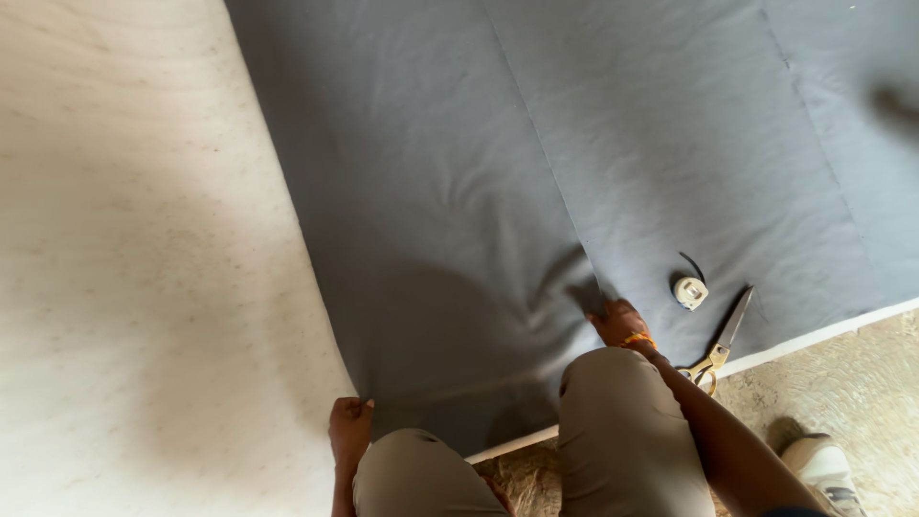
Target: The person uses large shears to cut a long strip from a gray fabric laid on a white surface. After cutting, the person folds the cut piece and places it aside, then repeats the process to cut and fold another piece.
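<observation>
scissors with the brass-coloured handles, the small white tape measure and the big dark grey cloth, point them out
scissors with brass-coloured handles (pixel 725 344): head view, where blades meet handles.
small white tape measure (pixel 691 292): head view, middle of its case.
big dark grey cloth (pixel 459 191): head view, bare flat stretch.

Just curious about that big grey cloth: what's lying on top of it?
On the grey cloth lie a small tape measure and scissors, and the right hand presses it. What lies beneath it is covered.

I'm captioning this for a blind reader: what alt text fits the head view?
A kneeling person presses the right hand onto grey cloth spread on the floor, while the left hand pinches its corner. Scissors and a small tape measure lie beside the right hand.
</observation>
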